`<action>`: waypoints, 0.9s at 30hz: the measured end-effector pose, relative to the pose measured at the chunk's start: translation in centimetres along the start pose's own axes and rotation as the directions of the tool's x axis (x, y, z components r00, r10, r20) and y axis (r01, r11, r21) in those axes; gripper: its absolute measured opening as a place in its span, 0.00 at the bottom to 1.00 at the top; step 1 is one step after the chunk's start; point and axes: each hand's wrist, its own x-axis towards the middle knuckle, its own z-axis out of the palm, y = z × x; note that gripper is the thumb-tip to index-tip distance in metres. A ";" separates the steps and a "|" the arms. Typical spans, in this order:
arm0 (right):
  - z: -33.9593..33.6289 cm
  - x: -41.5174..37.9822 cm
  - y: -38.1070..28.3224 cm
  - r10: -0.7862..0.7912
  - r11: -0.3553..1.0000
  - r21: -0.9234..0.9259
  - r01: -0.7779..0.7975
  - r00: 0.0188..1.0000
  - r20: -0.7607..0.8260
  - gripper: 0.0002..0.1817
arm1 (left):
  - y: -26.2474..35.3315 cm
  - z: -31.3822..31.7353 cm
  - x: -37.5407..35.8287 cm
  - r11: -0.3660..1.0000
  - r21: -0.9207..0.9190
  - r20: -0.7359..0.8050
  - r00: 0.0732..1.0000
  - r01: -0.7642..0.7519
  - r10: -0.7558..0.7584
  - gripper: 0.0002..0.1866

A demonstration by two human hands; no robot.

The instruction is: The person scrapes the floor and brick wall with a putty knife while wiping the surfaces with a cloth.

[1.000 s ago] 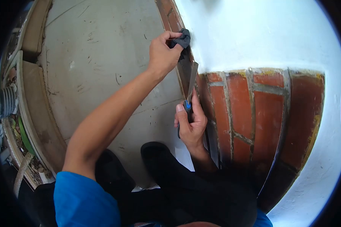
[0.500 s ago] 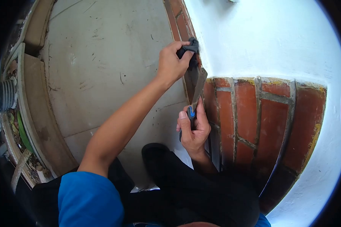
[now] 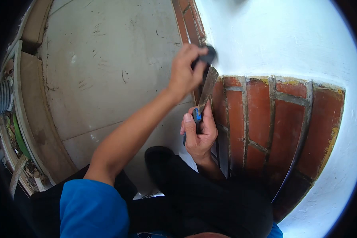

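Blurred by motion, my left hand (image 3: 185, 70) is closed on a dark cloth (image 3: 208, 54) at the brick edging beside the white wall. Just below it, my right hand (image 3: 201, 137) grips a putty knife (image 3: 207, 88) by its black and blue handle, thumb along the side. The stained metal blade points up and away from me, its tip close under the cloth. Red bricks (image 3: 258, 113) with grey mortar joints lie to the right of my right hand.
A white wall (image 3: 281, 39) rises beyond and right of the bricks. Grey floor slabs (image 3: 107, 71) spread to the left, bordered by a planter edge (image 3: 39, 103) with plants and a ribbed pot (image 3: 4, 96). My dark shoe (image 3: 159, 156) stands near my right hand.
My left hand and the cloth have shifted slightly down and right, toward the blade tip. The putty knife and right hand have moved slightly left in view.
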 end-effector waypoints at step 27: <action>-2.0 1.0 -1.4 0.486 0.843 0.205 -0.497 0.868 0.104 0.29 | 0.7 -6.3 -7.7 0.682 -0.267 0.463 0.711 0.681 -0.530 0.15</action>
